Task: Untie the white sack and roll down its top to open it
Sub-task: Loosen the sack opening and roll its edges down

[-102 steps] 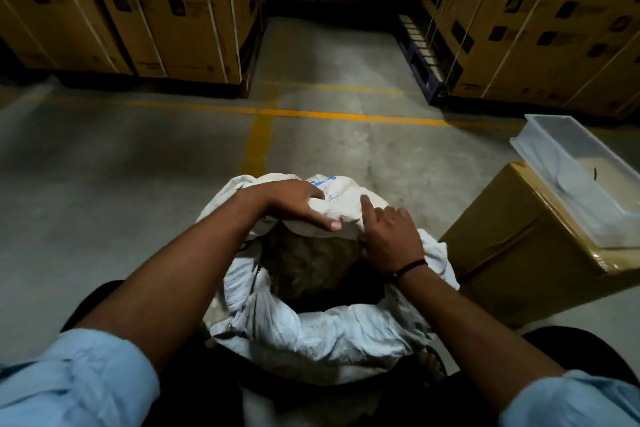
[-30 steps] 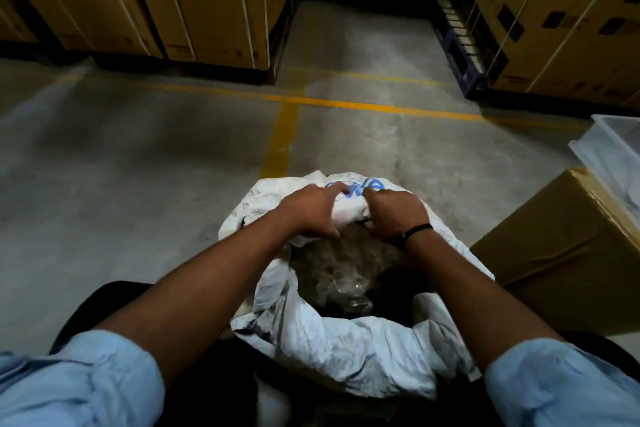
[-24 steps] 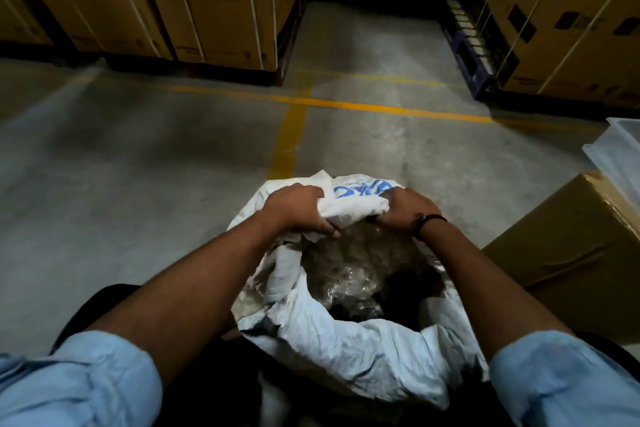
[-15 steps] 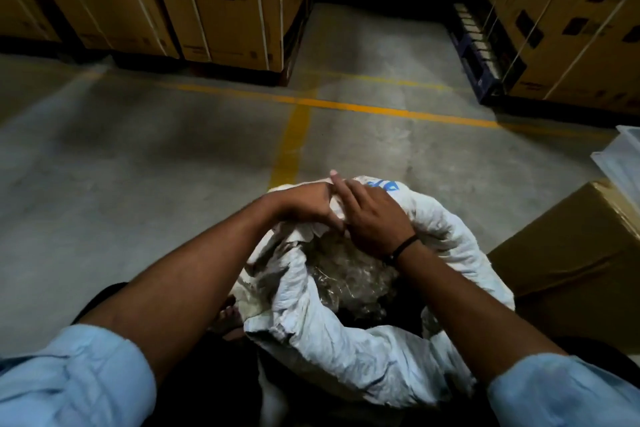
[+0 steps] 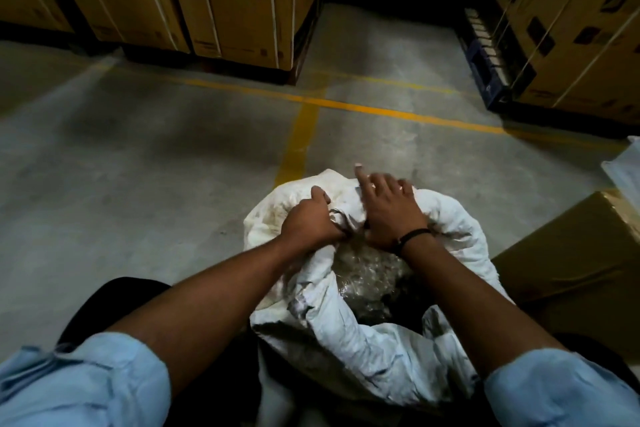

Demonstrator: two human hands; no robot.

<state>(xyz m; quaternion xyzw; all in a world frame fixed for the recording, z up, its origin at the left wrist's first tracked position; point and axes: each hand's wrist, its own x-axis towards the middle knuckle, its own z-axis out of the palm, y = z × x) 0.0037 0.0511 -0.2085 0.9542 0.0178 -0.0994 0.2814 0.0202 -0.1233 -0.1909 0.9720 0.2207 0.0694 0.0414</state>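
The white sack (image 5: 349, 340) stands on the floor between my knees, its mouth open and its top rolled down into a thick rim. Crumpled clear plastic (image 5: 367, 274) shows inside. My left hand (image 5: 310, 224) is fisted on the far rim of the sack, gripping the fabric. Just to its right, my right hand (image 5: 389, 210) presses flat on the same far rim with its fingers spread and the index finger raised; a black band circles its wrist.
A brown cardboard box (image 5: 571, 260) stands right of the sack, with a clear plastic tub (image 5: 627, 170) on top at the frame edge. Strapped cartons (image 5: 242, 0) on pallets line the far side. Yellow lines (image 5: 381, 111) cross the concrete floor.
The far rim of the sack has been rolled further down and the blue print is no longer visible. My right hand has opened and lies flat on the rim; the view shifted right.
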